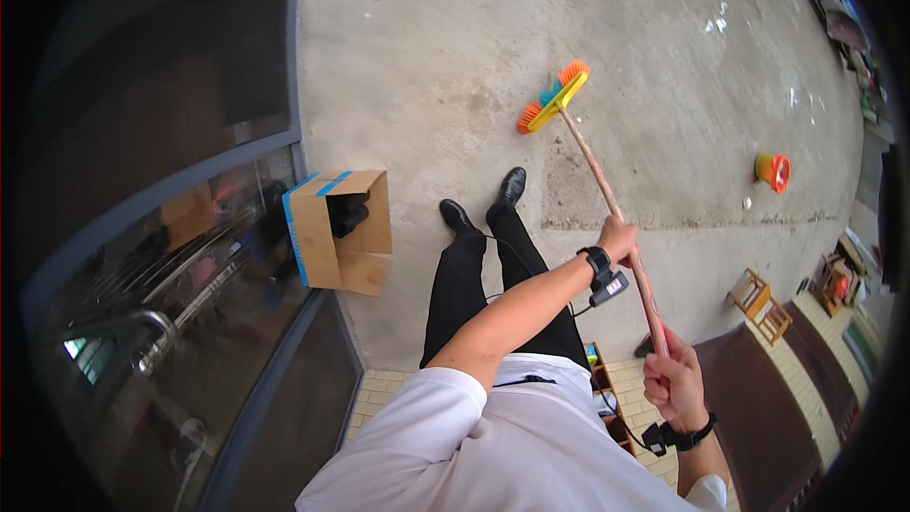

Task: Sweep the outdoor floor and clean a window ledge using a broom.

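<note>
Both my hands grip the wooden handle [590, 161] of a push broom, which slants across the right side of the view. My left hand [617, 240] is closed around the handle's middle, and a black strap with a small device sits on that wrist. Near the handle's end, my right hand [670, 377] is closed around it, also with a black strapped device on the wrist. The broom's yellow head [561, 101] has orange and teal bristles and lies on the concrete floor [441, 50] ahead of my black shoes.
An open cardboard box [313, 235] with dark items inside stands at left, beside a glass door with a grey frame [234, 156]. An orange and yellow bucket [773, 172] and a small wooden chair [761, 306] are at right. A wooden shelf [603, 377] is partly behind me.
</note>
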`<state>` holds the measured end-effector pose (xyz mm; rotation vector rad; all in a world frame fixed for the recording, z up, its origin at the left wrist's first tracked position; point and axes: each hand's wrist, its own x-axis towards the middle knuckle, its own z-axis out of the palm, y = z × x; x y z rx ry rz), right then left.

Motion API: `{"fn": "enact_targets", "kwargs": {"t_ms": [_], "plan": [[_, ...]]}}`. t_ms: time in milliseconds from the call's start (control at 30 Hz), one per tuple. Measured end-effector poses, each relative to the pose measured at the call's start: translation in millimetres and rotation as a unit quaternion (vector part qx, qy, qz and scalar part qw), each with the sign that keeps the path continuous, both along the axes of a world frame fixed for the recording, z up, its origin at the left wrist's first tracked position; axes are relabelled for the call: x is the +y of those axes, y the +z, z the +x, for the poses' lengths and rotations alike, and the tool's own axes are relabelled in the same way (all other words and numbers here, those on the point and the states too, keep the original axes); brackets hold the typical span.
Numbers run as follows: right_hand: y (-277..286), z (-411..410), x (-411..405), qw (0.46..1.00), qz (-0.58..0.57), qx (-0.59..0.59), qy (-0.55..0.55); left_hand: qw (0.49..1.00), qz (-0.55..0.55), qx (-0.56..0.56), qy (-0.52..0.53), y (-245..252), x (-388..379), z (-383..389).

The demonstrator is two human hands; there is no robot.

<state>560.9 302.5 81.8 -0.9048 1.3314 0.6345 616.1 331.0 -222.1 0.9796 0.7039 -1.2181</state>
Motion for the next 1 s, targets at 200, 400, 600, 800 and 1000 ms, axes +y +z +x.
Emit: {"fn": "enact_targets", "kwargs": {"t_ms": [200, 400, 600, 800, 1000], "plan": [[2.3, 18.2, -6.9, 0.996, 0.071, 0.003, 0.054, 0.976, 0.095, -0.133, 0.142, 10.8, 64.8, 24.4], [-73.3, 63.5, 57.2, 0.976, 0.167, -0.026, 0.138, 0.977, 0.118, 0.08, 0.157, -16.3, 204.0, 54.0], [-43.5, 54.7, 103.2, 0.981, -0.004, -0.001, 0.194, 0.987, -0.002, 0.079, 0.142, -44.3, 163.8, 12.7], [29.4, 32.7, 153.0, 0.968, -0.135, -0.001, 0.212, 0.975, -0.172, 0.123, 0.068, 16.2, 113.4, 9.4], [49.1, 61.1, 171.3, 0.984, -0.07, -0.038, 0.162, 0.991, -0.036, -0.045, 0.124, 49.5, 191.4, 63.8]]}}
